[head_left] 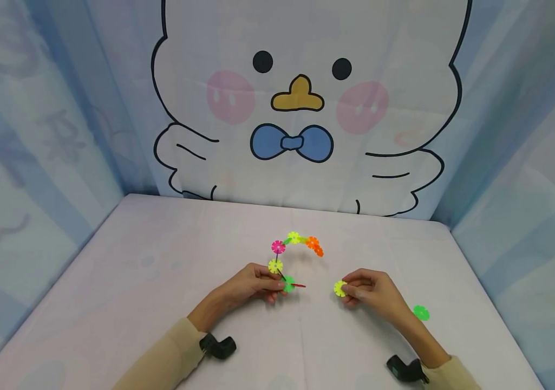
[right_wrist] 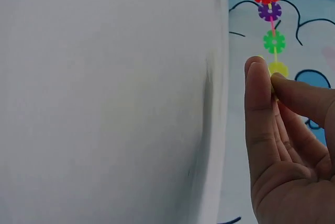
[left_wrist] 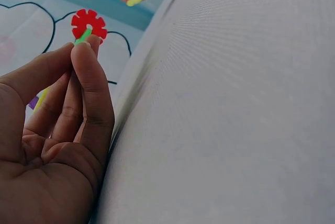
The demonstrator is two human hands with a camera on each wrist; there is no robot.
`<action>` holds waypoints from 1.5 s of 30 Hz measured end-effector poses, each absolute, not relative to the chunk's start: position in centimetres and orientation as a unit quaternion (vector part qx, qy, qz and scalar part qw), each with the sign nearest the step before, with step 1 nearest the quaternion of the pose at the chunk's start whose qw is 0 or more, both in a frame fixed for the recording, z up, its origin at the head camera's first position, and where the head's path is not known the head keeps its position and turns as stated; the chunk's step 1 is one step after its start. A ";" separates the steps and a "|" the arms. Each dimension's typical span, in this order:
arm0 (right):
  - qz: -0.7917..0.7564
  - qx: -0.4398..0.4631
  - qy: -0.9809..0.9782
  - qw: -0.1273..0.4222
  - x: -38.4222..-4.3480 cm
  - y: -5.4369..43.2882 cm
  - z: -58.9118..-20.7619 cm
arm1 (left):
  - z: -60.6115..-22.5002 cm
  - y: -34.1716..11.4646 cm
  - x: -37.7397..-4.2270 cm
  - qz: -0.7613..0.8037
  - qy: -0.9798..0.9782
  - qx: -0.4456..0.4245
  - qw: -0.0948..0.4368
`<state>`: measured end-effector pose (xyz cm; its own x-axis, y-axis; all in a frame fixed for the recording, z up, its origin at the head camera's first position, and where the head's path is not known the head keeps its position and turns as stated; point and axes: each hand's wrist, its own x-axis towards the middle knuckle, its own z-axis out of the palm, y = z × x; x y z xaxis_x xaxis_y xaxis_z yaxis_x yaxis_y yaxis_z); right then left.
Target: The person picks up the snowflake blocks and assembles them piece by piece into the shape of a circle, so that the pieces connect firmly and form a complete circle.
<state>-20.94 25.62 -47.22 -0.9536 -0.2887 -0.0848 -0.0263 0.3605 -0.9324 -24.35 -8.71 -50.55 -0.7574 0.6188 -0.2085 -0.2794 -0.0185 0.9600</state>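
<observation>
A curved chain of notched plastic discs in pink [head_left: 278, 247], yellow, orange and green rises from my left hand [head_left: 258, 283]. That hand pinches the green disc [head_left: 289, 284] at the chain's near end between thumb and fingers. Slotted into this disc is a red disc [left_wrist: 81, 22], seen face-on in the left wrist view and nearly edge-on from the head. To the right, apart from the chain, my right hand [head_left: 373, 291] pinches a single yellow disc [head_left: 339, 288] by its edge. Its fingertips cover part of that disc in the right wrist view.
A loose green disc [head_left: 421, 312] lies on the pale tabletop [head_left: 184, 233] beside the right forearm. Behind the table hangs a curtain [head_left: 301, 179] with a cartoon bird print. Black wrist cameras [head_left: 217, 346] sit on both wrists.
</observation>
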 end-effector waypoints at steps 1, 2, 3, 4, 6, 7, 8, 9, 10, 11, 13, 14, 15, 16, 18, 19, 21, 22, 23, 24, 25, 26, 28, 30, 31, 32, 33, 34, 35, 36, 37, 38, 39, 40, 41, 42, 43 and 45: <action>-0.560 -0.100 0.814 0.122 -21.0 25.2 -47.2 | -50.6 -8.7 -24.4 0.700 0.622 0.139 0.321; -0.562 -0.104 0.811 0.126 -21.0 24.8 -47.2 | -50.6 -8.7 -24.4 0.701 0.622 0.140 0.321; -0.566 -0.107 0.807 0.130 -21.1 24.4 -47.3 | -50.6 -8.7 -24.4 0.701 0.621 0.139 0.322; -0.567 -0.113 0.805 0.133 -21.1 24.0 -47.3 | -50.6 -8.7 -24.4 0.701 0.621 0.141 0.321; -0.571 -0.118 0.801 0.138 -21.2 23.2 -47.4 | -50.6 -8.7 -24.4 0.701 0.621 0.143 0.321; -0.571 -0.120 0.800 0.140 -21.3 22.9 -47.4 | -50.6 -8.7 -24.4 0.701 0.621 0.144 0.320; -0.572 -0.123 0.798 0.142 -21.3 22.5 -47.4 | -50.6 -8.7 -24.4 0.701 0.621 0.143 0.320; -0.574 -0.127 0.796 0.144 -21.4 22.2 -47.4 | -50.6 -8.7 -24.4 0.700 0.622 0.142 0.320; -0.574 -0.131 0.795 0.146 -21.4 21.8 -47.4 | -50.6 -8.7 -24.4 0.700 0.623 0.141 0.319; -0.576 -0.134 0.793 0.148 -21.5 21.6 -47.4 | -50.6 -8.7 -24.4 0.699 0.624 0.140 0.320; -0.579 -0.142 0.789 0.151 -21.5 21.1 -47.4 | -50.6 -8.6 -24.4 0.697 0.627 0.140 0.318; -0.581 -0.145 0.786 0.152 -21.5 20.9 -47.3 | -50.5 -8.6 -24.4 0.697 0.628 0.138 0.318; -0.583 -0.148 0.785 0.153 -21.5 20.7 -47.3 | -50.5 -8.6 -24.4 0.697 0.628 0.137 0.318; -0.583 -0.149 0.784 0.153 -21.5 20.6 -47.3 | -50.5 -8.6 -24.4 0.696 0.629 0.138 0.318; -0.585 -0.151 0.782 0.153 -21.5 20.4 -47.2 | -50.4 -8.6 -24.4 0.697 0.628 0.140 0.318; -0.585 -0.151 0.782 0.153 -21.5 20.3 -47.2 | -50.4 -8.5 -24.4 0.697 0.628 0.140 0.318; -0.584 -0.152 0.782 0.153 -21.5 20.1 -47.2 | -50.4 -8.5 -24.4 0.697 0.627 0.141 0.318; -0.584 -0.152 0.782 0.153 -21.5 20.1 -47.2 | -50.4 -8.5 -24.4 0.697 0.627 0.142 0.318; -0.584 -0.153 0.783 0.152 -21.5 20.0 -47.2 | -50.4 -8.5 -24.4 0.697 0.627 0.143 0.318; -0.584 -0.154 0.782 0.152 -21.5 20.0 -47.2 | -50.4 -8.5 -24.4 0.697 0.627 0.143 0.318; -0.584 -0.155 0.782 0.151 -21.6 20.0 -47.2 | -50.4 -8.5 -24.4 0.696 0.627 0.144 0.318; -0.583 -0.157 0.783 0.150 -21.6 19.9 -47.1 | -50.4 -8.5 -24.4 0.696 0.627 0.144 0.318; -0.582 -0.160 0.784 0.147 -21.5 19.9 -47.1 | -50.3 -8.5 -24.4 0.696 0.627 0.145 0.318; -0.580 -0.160 0.785 0.145 -21.5 19.8 -47.1 | -50.3 -8.5 -24.4 0.697 0.626 0.146 0.319; -0.579 -0.161 0.786 0.145 -21.5 19.8 -47.0 | -50.3 -8.5 -24.4 0.697 0.626 0.145 0.318; -0.578 -0.158 0.787 0.144 -21.5 19.7 -47.0 | -50.3 -8.6 -24.4 0.697 0.627 0.145 0.317; -0.577 -0.158 0.788 0.144 -21.5 19.6 -46.9 | -50.4 -8.6 -24.4 0.697 0.627 0.145 0.317; -0.577 -0.156 0.789 0.144 -21.5 19.5 -46.9 | -50.4 -8.6 -24.4 0.697 0.627 0.145 0.315; -0.576 -0.155 0.790 0.144 -21.5 19.5 -46.8 | -50.4 -8.6 -24.4 0.698 0.628 0.144 0.315; -0.574 -0.155 0.791 0.145 -21.4 19.4 -46.8 | -50.4 -8.6 -24.4 0.698 0.628 0.143 0.314; -0.574 -0.152 0.792 0.145 -21.4 19.3 -46.8 | -50.4 -8.6 -24.4 0.698 0.629 0.142 0.312; -0.572 -0.150 0.793 0.145 -21.4 19.3 -46.7 | -50.4 -8.6 -24.4 0.698 0.630 0.141 0.311; -0.571 -0.149 0.794 0.146 -21.4 19.2 -46.7 | -50.4 -8.6 -24.4 0.697 0.630 0.141 0.311; -0.571 -0.147 0.795 0.147 -21.4 19.2 -46.7 | -50.4 -8.6 -24.4 0.697 0.631 0.141 0.310; -0.571 -0.144 0.794 0.148 -21.4 19.1 -46.7 | -50.5 -8.6 -24.4 0.697 0.632 0.140 0.309; -0.571 -0.143 0.795 0.148 -21.5 19.1 -46.7 | -50.5 -8.6 -24.4 0.697 0.633 0.141 0.307; -0.572 -0.142 0.794 0.148 -21.5 19.1 -46.8 | -50.5 -8.6 -24.4 0.696 0.634 0.141 0.306; -0.573 -0.142 0.793 0.148 -21.5 19.0 -46.9 | -50.5 -8.6 -24.4 0.696 0.635 0.142 0.304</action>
